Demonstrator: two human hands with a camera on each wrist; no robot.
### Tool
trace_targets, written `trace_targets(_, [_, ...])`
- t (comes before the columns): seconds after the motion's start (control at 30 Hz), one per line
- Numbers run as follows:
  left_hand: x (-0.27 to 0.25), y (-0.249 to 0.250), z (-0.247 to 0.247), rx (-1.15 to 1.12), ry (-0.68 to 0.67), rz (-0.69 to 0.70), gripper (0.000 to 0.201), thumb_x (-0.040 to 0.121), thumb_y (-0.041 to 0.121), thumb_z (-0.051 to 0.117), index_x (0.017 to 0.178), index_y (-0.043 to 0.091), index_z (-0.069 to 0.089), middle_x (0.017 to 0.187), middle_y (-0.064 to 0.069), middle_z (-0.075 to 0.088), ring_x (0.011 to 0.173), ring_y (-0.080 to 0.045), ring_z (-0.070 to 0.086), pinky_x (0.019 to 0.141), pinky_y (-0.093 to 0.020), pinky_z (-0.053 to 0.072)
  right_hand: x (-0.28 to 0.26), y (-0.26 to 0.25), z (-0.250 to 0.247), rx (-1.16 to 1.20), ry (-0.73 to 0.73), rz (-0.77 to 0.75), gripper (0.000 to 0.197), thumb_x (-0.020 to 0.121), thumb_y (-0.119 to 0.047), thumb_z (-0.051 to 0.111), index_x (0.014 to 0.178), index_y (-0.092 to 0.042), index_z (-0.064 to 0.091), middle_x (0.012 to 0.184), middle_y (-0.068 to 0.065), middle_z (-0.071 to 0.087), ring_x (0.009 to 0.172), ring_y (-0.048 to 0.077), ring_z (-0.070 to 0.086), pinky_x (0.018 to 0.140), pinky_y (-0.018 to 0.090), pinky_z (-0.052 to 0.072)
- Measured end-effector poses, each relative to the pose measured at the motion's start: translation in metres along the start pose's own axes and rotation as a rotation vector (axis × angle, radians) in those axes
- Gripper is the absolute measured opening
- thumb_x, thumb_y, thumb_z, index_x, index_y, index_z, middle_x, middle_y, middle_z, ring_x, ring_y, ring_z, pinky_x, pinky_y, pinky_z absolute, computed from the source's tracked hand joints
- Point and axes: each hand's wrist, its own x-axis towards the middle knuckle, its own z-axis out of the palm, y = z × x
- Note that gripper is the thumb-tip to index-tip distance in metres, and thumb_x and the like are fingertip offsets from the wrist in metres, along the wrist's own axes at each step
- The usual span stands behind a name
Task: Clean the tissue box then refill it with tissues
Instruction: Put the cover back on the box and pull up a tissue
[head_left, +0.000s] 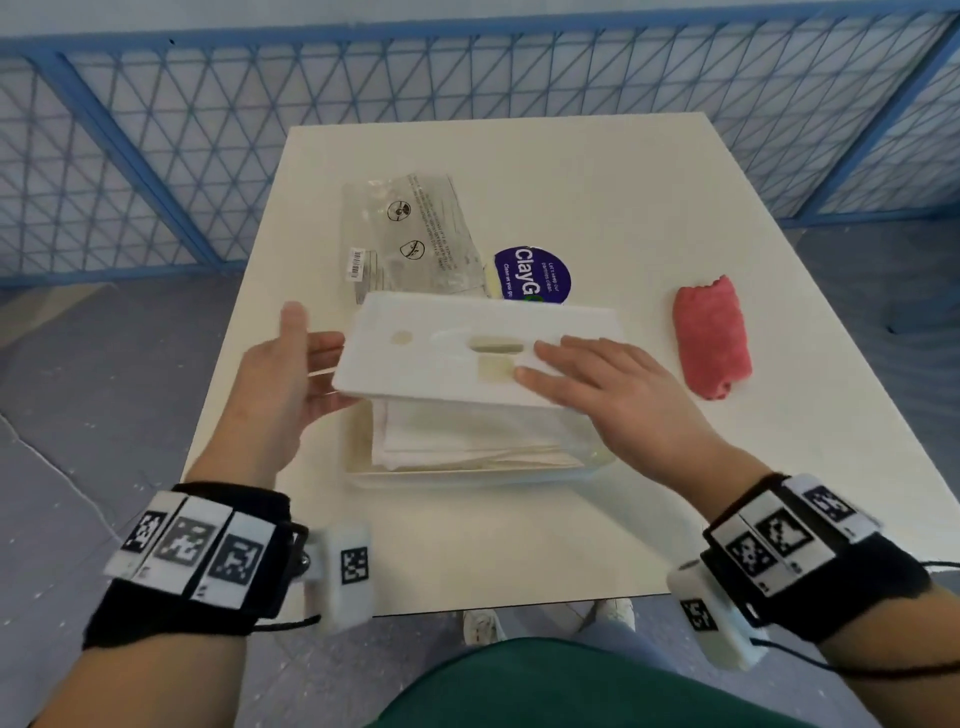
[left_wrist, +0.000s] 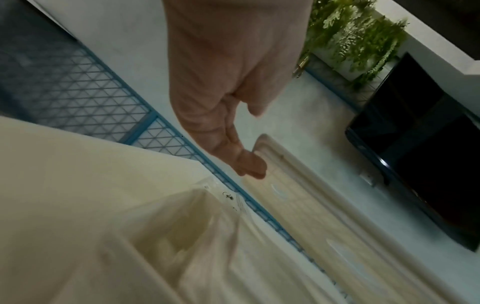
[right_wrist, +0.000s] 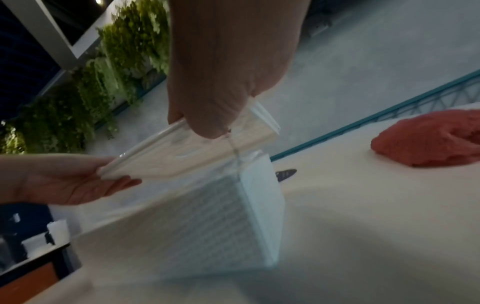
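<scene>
While the clear tissue box (head_left: 467, 475) stands on the near middle of the white table (head_left: 649, 171) with a stack of tissues (head_left: 467, 436) inside, both hands hold its white lid (head_left: 467, 348) tilted just above it. The left hand (head_left: 283, 374) supports the left end with nearly straight fingers; the right hand (head_left: 618, 389) lies flat on top, thumb under the edge. Farther right lies a pink cloth (head_left: 711, 338). Behind the lid are an empty plastic wrapper (head_left: 410, 239) and a purple label (head_left: 535, 275).
</scene>
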Motion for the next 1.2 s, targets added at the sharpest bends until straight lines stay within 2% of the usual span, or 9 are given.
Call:
trace_targets(0.2, [0.002,-0.02,-0.003,0.489,-0.086,0.024,0.022,0.092,0.003,0.056,0.114,0.006,0.06,0.103,-0.012,0.062,0.088,-0.025,0.06,0.067,-0.033,0.051,-0.004,-0.003,0.018,0.125,-0.055,-0.068,0.058,0.091,-0.061,0.033,0.136,-0.028,0.049,0.147,-0.002,0.045,0.134,0.021,0.043,0.113,0.043,0.029])
trace_targets(0.3, [0.004,-0.02,0.001,0.543,-0.071,-0.014,0.018,0.092,-0.001,0.049,0.105,0.01,0.056,0.1,-0.012,0.059,0.09,-0.028,0.058,0.068,-0.037,0.051,0.001,0.0,0.023,0.421,0.222,0.39,0.051,0.096,-0.042,0.04,0.142,-0.019,0.041,0.153,0.003,0.033,0.14,0.021,0.032,0.116,0.034,0.022])
trace_targets(0.4, [0.008,-0.024,0.001,0.611,-0.038,-0.03,0.016,0.09,0.0,0.047,0.096,0.011,0.058,0.094,-0.012,0.062,0.084,-0.028,0.062,0.075,-0.041,0.056,0.009,0.002,0.029,0.804,0.198,0.784,0.049,0.101,-0.024,0.038,0.148,-0.013,0.028,0.157,0.003,0.022,0.145,0.012,0.019,0.108,0.012,0.008])
trace_targets(0.5, [0.011,-0.031,0.001,0.751,0.021,0.044,0.016,0.092,0.008,0.042,0.099,0.013,0.055,0.103,-0.01,0.061,0.093,-0.033,0.061,0.085,-0.045,0.054,0.012,-0.003,0.035,0.903,0.239,0.82,0.046,0.101,-0.016,0.037,0.147,-0.013,0.032,0.157,-0.001,0.024,0.144,0.007,0.02,0.103,0.007,0.007])
trace_targets(0.77, [0.012,-0.05,-0.003,0.958,0.125,0.185,0.012,0.098,0.018,0.035,0.097,0.011,0.045,0.098,-0.012,0.056,0.078,-0.03,0.053,0.065,-0.037,0.038,0.017,-0.011,0.048,0.805,0.252,0.746,0.045,0.1,-0.006,0.035,0.145,-0.009,0.034,0.154,0.004,0.024,0.142,0.013,0.024,0.09,-0.013,0.005])
trace_targets(0.93, [0.011,-0.058,-0.002,1.083,0.116,0.237,0.01,0.099,0.018,0.029,0.097,0.012,0.036,0.096,-0.014,0.053,0.076,-0.031,0.053,0.061,-0.038,0.038,0.015,-0.011,0.05,0.711,0.271,0.734,0.043,0.101,-0.008,0.033,0.143,-0.009,0.038,0.15,0.006,0.029,0.138,0.015,0.032,0.101,0.004,0.012])
trace_targets(1.07, [0.01,-0.074,0.008,1.159,0.145,0.542,0.037,0.097,0.01,0.031,0.128,-0.005,0.043,0.129,-0.025,0.047,0.114,-0.043,0.049,0.084,-0.051,0.046,0.016,-0.015,0.049,0.386,0.187,0.676,0.047,0.096,0.0,0.036,0.142,-0.007,0.038,0.154,0.005,0.026,0.137,0.023,0.036,0.112,0.029,0.029])
trace_targets(1.13, [0.014,-0.078,0.014,1.216,0.05,0.617,0.053,0.099,0.024,0.026,0.146,0.001,0.03,0.155,-0.017,0.027,0.143,-0.035,0.024,0.114,-0.048,0.024,0.016,-0.016,0.047,0.228,0.125,0.609,0.048,0.096,-0.002,0.037,0.143,-0.01,0.037,0.157,0.002,0.023,0.145,0.024,0.023,0.118,0.042,0.021])
trace_targets(1.2, [0.018,-0.08,0.016,1.278,-0.034,0.619,0.063,0.096,0.035,0.014,0.153,0.008,0.016,0.162,-0.007,0.009,0.149,-0.022,0.003,0.12,-0.041,0.002,0.016,-0.016,0.044,0.195,0.064,0.584,0.046,0.1,-0.013,0.033,0.147,-0.016,0.032,0.158,-0.002,0.022,0.148,0.019,0.013,0.12,0.041,0.011])
